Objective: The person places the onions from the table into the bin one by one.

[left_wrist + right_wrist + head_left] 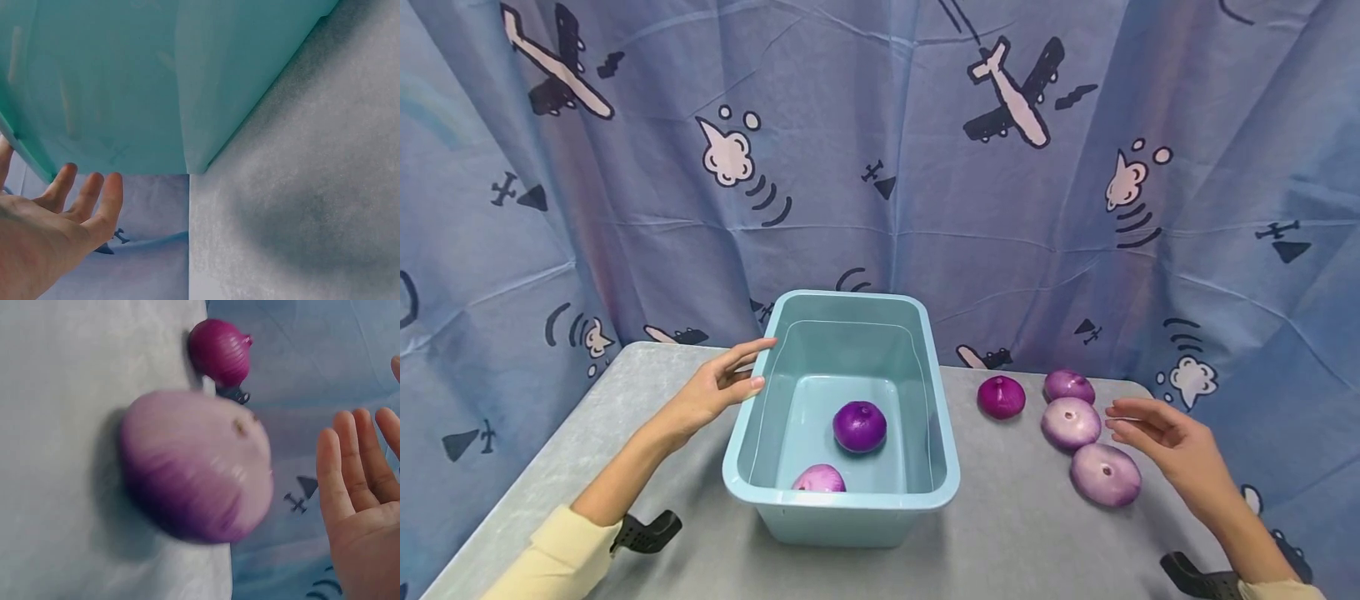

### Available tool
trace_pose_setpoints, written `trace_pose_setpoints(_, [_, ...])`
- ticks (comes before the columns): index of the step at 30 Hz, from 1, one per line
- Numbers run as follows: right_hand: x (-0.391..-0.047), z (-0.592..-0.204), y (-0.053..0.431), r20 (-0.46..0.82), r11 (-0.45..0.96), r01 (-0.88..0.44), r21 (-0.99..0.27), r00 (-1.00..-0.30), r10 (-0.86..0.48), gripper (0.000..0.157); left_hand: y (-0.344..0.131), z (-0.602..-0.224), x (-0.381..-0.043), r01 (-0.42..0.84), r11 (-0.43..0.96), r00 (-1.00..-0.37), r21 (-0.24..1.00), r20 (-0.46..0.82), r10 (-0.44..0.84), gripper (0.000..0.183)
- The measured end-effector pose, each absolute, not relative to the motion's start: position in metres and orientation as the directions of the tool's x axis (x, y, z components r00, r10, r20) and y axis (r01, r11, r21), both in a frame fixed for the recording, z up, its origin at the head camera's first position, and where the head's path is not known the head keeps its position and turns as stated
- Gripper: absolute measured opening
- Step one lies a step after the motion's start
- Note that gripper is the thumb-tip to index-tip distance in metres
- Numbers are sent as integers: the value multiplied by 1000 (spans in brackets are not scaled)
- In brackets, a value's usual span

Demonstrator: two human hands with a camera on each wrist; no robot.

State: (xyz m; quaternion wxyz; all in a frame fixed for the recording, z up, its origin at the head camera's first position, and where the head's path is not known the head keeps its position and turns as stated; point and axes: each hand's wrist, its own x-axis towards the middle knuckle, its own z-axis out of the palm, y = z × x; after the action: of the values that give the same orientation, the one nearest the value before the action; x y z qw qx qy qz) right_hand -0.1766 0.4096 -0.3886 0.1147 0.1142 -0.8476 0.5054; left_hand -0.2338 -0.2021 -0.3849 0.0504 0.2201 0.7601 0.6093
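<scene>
My left hand (709,395) is at the left rim of a light blue plastic tub (880,501), its index fingertip and thumb right at the edge. In the left wrist view its fingers are loosely bent beside the tub's outer wall (125,75). Inside the tub are a dark purple onion (860,427) and a paler onion (818,478), partly hidden by the front rim. My right hand (1174,450) hovers with relaxed fingers, holding nothing, just right of two pale purple onions (1071,423) (1106,475). In the right wrist view a large onion (194,469) lies beside the fingers.
A magenta onion (1001,397) and another purple onion (1069,386) sit toward the table's back edge, right of the tub. The grey table (1000,533) ends at a blue curtain (835,192) printed with planes.
</scene>
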Motion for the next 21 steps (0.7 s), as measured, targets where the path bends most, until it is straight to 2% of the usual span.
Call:
trace_pose_setpoints(8, [-165, -408, 426, 241, 574, -168, -801, -969, 53, 40, -202, -385, -234, 273, 162, -899, 948, 191, 394, 59])
trace_pose_setpoints(13, [-162, -420, 431, 255, 548, -192, -814, -966, 41, 44, -202, -386, -233, 267, 171, -902, 949, 183, 391, 58])
trace_pose_setpoints(16, [-161, -428, 432, 231, 560, -183, -808, -973, 16, 56, -202, -386, -233, 269, 175, -902, 947, 184, 389, 58])
trace_pose_setpoints(21, [-160, -438, 434, 51, 610, -38, -791, -999, 4, 77, -202, -386, -233, 274, 174, -901, 946, 189, 390, 57])
